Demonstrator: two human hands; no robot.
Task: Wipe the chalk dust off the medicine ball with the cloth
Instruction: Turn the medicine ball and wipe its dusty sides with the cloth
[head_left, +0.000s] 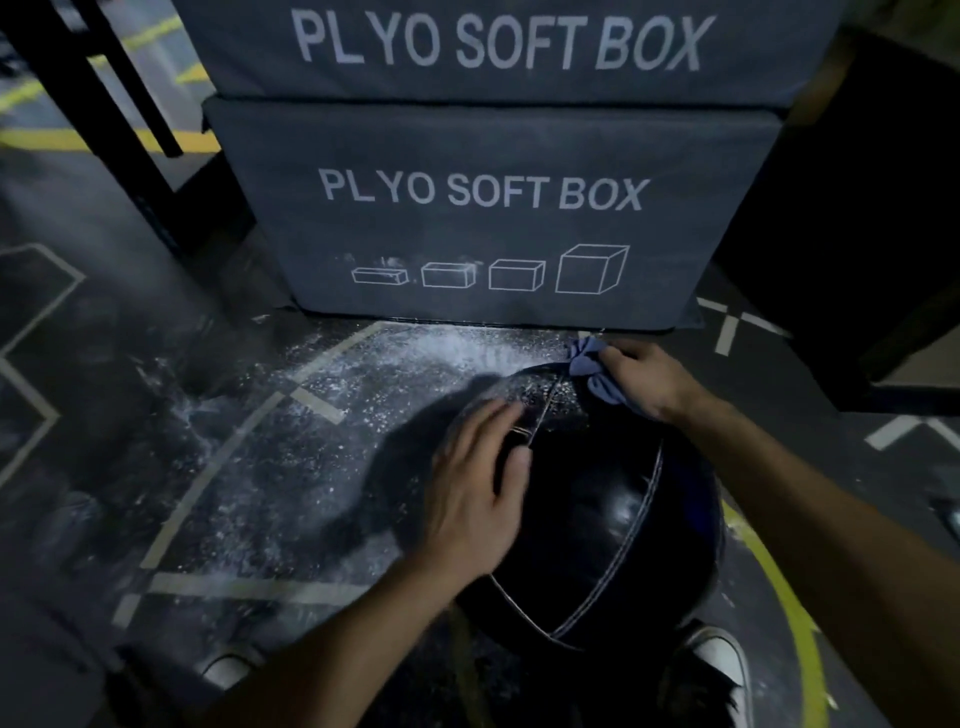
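Note:
A black medicine ball (597, 519) with pale stitched seams rests on the dark floor in front of me. White chalk specks cover its far top panel. My left hand (480, 486) lies flat on the ball's left upper side, fingers spread. At the far right edge of the ball, my right hand (641, 382) grips a crumpled blue-grey cloth (592, 366) and presses it against the ball.
Two stacked grey soft plyo boxes (483, 208) stand just behind the ball. Chalk dust (415, 358) is scattered over the floor to the left and front of the boxes. A black block (857, 234) stands at right. My shoes (719, 662) are beside the ball.

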